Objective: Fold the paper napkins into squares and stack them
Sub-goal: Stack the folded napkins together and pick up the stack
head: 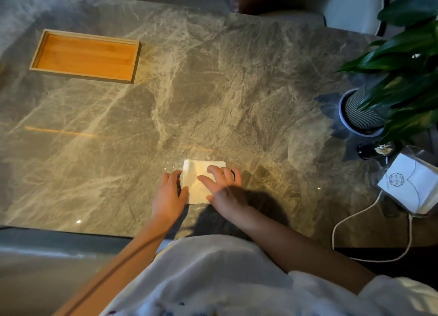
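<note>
Tray [85,57], wooden, sits well off to the far left of the napkin stack [194,190]. Left hand [169,194] is at the stack's left edge. Its fingers [174,174] are loosely curved on the table [213,78] just beside the stack, and the thumb looks to be touching the edge. Light is low, so I can't confirm a pinch; it reads as bracing, not gripping.

The stack lies near the table's front edge. It is white and roughly square, with several layers showing at its far-left corner.

Handling guess: very light, limp, tears easily, and the layers will slide on each other and on polished marble. Control it with flat pressure from above. Lift only by a corner or a fold edge.

Right hand [222,187] is on the stack's right half, palm down. Its fingers [214,169] are spread and nearly straight, pressing the paper flat and grasping nothing.

Potted plant [360,111] and a white packet [410,185] in a clear holder are well right of the stack.
</note>
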